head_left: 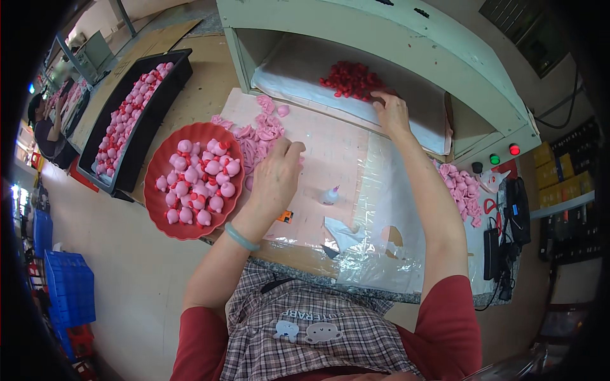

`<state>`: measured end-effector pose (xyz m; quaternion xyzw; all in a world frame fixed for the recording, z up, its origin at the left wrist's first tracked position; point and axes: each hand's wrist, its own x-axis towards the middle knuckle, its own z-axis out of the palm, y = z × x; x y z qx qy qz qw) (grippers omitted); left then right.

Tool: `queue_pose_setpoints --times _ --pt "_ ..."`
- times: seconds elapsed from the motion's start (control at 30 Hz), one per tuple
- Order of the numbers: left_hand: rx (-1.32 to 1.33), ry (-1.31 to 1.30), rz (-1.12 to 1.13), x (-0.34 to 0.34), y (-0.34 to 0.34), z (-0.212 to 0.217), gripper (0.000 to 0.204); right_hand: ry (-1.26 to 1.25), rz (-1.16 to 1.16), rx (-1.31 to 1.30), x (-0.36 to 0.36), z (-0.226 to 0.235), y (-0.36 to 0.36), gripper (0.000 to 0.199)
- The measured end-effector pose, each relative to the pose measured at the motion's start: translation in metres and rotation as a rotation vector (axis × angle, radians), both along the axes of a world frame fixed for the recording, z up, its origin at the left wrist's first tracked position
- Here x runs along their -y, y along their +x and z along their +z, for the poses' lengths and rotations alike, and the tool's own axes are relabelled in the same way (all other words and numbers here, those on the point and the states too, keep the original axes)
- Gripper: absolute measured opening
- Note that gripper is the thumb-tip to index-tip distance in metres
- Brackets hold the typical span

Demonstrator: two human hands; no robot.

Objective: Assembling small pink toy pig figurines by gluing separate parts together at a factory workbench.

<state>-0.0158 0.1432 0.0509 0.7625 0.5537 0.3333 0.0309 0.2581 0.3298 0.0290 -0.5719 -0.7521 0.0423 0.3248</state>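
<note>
My left hand point(277, 176) is closed, its fingers curled together beside a heap of soft pink pieces point(257, 136); whatever it holds is hidden. Inside the pale green box-shaped machine point(394, 47), my right hand point(393, 115) has its thumb and forefinger bent together at the right edge of a pile of small red pieces point(349, 79). What those fingertips grip is too small to make out. The pile lies on a white cloth point(298, 66). Left of my left hand, a red scalloped bowl point(155, 219) holds round pink pieces with red parts on them.
A black tray point(181, 73) of similar pink and red pieces stands far left. A small bottle point(330, 195) and a white scrap point(343, 233) lie on the plastic-covered table. More pink pieces point(460, 190), red-handled scissors point(489, 206) and black adapters point(490, 254) sit on the right.
</note>
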Motion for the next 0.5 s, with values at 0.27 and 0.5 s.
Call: queue_pose_setpoints --times 0.27,0.5 --pt "0.785 -0.547 -0.137 0.05 -0.019 0.004 0.031 -0.058 -0.056 0.088 -0.025 -0.005 -0.016 0.021" --pt "1.231 -0.722 -0.313 0.084 -0.022 -0.001 0.043 -0.096 0.043 -0.14 0.007 0.001 0.001 0.03"
